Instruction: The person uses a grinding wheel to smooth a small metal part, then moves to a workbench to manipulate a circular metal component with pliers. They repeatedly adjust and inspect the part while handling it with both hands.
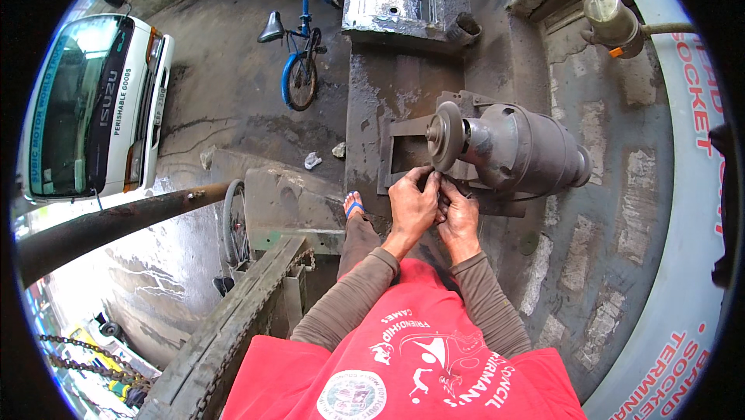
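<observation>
Two hands meet near the centre of my view, close by the lower edge of the wheel. The wheel sits on the left end of a grey motor, right of centre. I see the left hand curled, thumb and forefinger nearly closed; the right hand is bent in beside it, fingertips gathered. Whether they pinch something small I cannot tell (their own fingers block my camera), nor whether the wheel is turning. I take the step in hand to be fine fingertip work at the wheel. The next move, in my judgement, calls for a steady, light two-handed grip, knuckles clear of the rim.
</observation>
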